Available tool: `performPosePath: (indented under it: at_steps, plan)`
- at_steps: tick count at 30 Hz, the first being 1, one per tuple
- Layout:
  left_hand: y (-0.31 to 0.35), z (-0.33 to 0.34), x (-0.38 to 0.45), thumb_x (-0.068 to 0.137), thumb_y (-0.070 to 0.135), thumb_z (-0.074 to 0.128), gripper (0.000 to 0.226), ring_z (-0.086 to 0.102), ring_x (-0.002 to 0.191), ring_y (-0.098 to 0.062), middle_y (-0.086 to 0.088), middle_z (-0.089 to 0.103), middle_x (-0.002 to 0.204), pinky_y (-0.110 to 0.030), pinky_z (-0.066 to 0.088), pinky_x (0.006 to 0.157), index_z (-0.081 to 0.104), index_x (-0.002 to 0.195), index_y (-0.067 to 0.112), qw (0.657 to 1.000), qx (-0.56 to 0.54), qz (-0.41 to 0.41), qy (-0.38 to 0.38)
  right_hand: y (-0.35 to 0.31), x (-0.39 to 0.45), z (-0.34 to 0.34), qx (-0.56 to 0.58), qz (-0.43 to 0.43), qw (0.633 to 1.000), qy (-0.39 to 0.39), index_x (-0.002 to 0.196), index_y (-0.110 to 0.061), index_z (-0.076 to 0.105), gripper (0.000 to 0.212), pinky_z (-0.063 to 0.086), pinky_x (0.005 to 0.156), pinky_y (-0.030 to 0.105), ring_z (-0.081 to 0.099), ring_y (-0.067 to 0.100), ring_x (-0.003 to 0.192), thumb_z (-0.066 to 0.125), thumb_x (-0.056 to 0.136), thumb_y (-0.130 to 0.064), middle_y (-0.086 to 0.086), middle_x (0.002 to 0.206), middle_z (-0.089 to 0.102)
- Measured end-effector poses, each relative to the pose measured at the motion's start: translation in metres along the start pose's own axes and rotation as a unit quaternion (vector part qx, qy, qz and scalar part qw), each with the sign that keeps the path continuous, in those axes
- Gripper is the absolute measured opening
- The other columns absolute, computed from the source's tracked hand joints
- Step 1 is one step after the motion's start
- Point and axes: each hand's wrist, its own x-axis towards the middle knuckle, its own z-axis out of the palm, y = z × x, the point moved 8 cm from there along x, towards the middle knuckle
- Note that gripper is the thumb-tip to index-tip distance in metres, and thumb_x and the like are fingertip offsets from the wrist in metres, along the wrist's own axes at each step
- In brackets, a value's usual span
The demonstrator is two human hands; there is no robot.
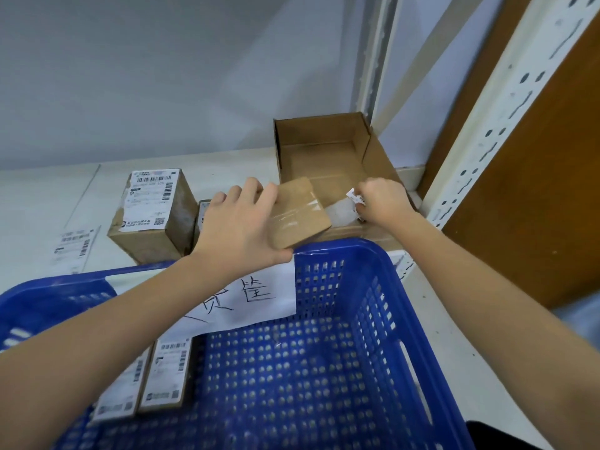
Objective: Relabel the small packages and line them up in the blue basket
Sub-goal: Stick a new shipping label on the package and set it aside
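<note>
My left hand [242, 222] grips a small brown package [300, 213] sealed with clear tape, held above the far rim of the blue basket [373, 287]. My right hand [383, 198] pinches a crumpled white label [354, 196] just right of the package, over the open cardboard box [324, 147]. Two labelled small packages [164, 373] lie side by side at the basket's left, partly hidden by my left forearm. A larger labelled package [152, 209] stands on the white shelf behind the basket.
A white paper sign [259, 297] with handwriting hangs on the basket's far wall. A loose shipping label [73, 246] lies on the shelf [48, 196] at left. A metal rack post [496, 125] and a brown board [535, 190] stand at right.
</note>
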Motion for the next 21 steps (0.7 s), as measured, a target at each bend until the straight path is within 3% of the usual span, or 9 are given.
performPosePath:
  at_steps: [5,9,15,21]
  plan:
    - [0.003,0.005,-0.001,0.053,0.073,0.050,0.081,0.057,0.080,-0.030,-0.007,0.054,0.097,-0.039,0.045,0.074,0.054,0.107,0.013,1.000,-0.012,0.006,0.012,0.007,0.011,0.013,0.013,0.017,1.000,-0.017,0.117,-0.014,0.061,0.028,0.046,0.068,0.032,0.061,0.025,0.095,0.056,0.091,-0.022,0.007,0.107,0.064]
    - [0.006,0.014,-0.001,0.052,0.069,0.059,0.080,0.058,0.083,-0.029,-0.006,0.054,0.099,-0.040,0.045,0.077,0.053,0.110,0.013,1.000,-0.017,0.011,-0.003,0.011,0.015,0.020,0.048,0.034,0.998,-0.039,0.117,-0.014,0.061,0.028,0.048,0.071,0.032,0.062,0.024,0.097,0.057,0.091,-0.023,0.006,0.110,0.065]
    - [0.005,0.018,-0.004,0.051,0.060,0.076,0.078,0.059,0.084,-0.030,-0.007,0.054,0.099,-0.042,0.046,0.078,0.054,0.109,0.012,1.000,-0.016,0.015,-0.003,0.011,0.014,0.024,0.054,0.039,0.995,-0.070,0.102,-0.011,0.066,0.021,0.054,0.074,0.036,0.062,0.023,0.083,0.055,0.092,-0.027,0.006,0.092,0.066]
    - [0.001,0.014,-0.012,0.050,0.057,0.079,0.077,0.058,0.087,-0.029,-0.006,0.053,0.099,-0.041,0.046,0.079,0.055,0.108,0.013,1.000,-0.012,0.017,-0.008,0.003,0.011,0.012,0.010,0.016,0.998,-0.055,0.102,-0.011,0.064,0.024,0.050,0.066,0.031,0.060,0.022,0.081,0.048,0.095,-0.026,0.006,0.091,0.064]
